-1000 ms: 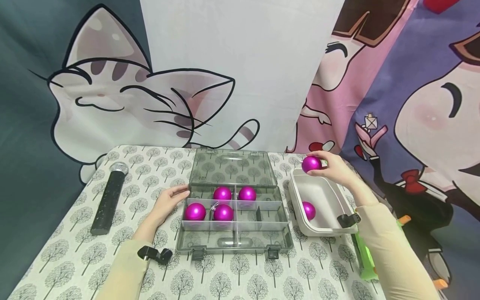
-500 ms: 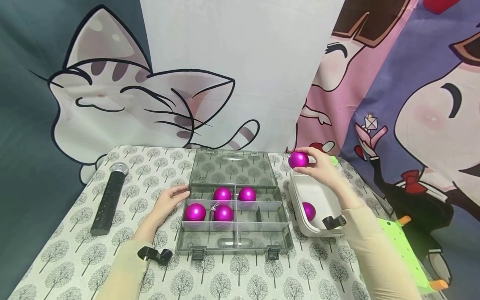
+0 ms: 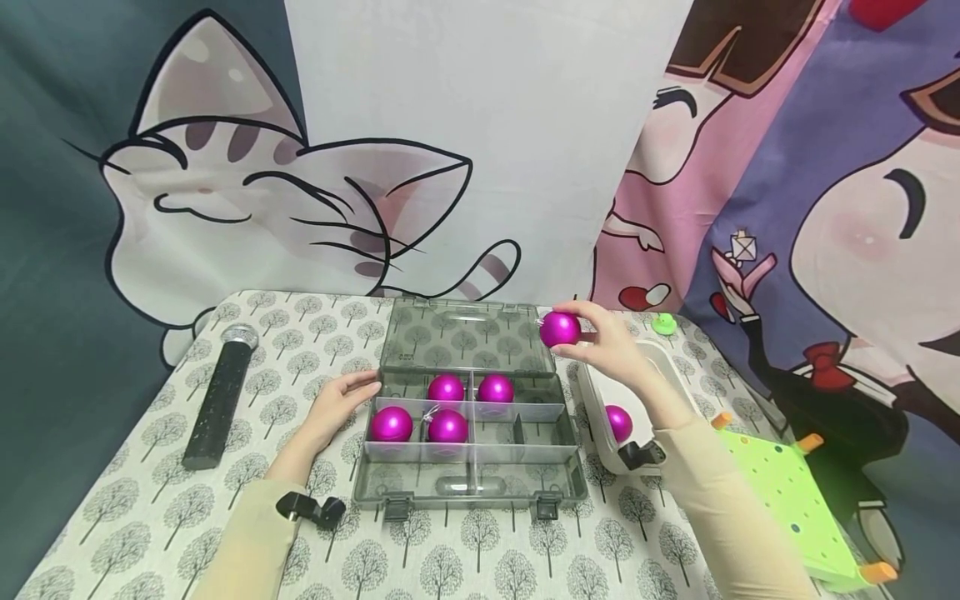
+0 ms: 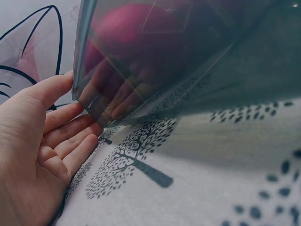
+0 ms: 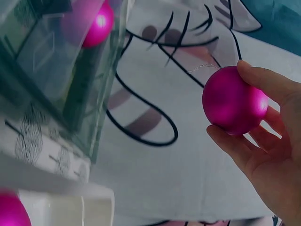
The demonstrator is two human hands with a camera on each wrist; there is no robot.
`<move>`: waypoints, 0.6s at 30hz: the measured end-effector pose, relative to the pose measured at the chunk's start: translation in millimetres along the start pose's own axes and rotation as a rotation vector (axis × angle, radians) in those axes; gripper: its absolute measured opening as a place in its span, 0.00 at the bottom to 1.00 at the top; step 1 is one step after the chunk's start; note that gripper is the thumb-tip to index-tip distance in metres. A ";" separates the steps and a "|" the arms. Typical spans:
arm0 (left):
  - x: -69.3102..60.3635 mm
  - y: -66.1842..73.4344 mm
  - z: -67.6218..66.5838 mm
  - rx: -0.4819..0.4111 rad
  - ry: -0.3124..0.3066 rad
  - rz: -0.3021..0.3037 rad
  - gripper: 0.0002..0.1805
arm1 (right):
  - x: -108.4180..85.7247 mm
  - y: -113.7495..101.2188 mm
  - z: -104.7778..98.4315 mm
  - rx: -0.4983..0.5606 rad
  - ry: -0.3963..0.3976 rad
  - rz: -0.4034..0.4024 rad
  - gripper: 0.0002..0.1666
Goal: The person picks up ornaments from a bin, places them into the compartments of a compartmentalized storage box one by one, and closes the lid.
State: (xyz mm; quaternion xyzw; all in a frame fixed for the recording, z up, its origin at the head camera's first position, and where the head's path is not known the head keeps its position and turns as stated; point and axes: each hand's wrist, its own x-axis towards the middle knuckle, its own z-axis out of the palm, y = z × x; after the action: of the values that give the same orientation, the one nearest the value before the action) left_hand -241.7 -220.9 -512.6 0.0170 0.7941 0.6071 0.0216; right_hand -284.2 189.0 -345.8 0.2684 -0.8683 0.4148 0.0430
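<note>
The right hand (image 3: 606, 343) grips a magenta Christmas bauble (image 3: 559, 330) in its fingers near the open lid (image 3: 465, 337) of a grey organizer box (image 3: 525, 477); the left hand's (image 3: 337, 408) relaxed fingers touch the box's side.

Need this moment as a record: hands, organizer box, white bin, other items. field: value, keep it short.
left hand: touching organizer box's left side
right hand: holding magenta bauble, raised
organizer box: lid open; four magenta baubles, two in back row, two in middle, none in front
white bin: one bauble visible inside
other items: black microphone, green toy duck, green panel with orange pegs
surface: tree-print tablecloth
</note>
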 end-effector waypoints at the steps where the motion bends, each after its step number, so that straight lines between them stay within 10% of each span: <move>1: 0.0 0.0 0.0 0.001 0.001 0.001 0.32 | 0.2 -1.3 3.6 0.009 -0.010 -0.009 0.35; 18: 0.9 -1.1 0.1 0.013 0.003 -0.007 0.32 | -3.6 -16.0 43.9 -0.031 -0.216 -0.111 0.36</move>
State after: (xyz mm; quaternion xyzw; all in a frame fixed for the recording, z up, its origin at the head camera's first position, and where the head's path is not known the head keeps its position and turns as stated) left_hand -242.6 -221.0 -513.7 0.0132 0.7982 0.6019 0.0223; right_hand -266.6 149.8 -364.3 0.3587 -0.8579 0.3671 -0.0238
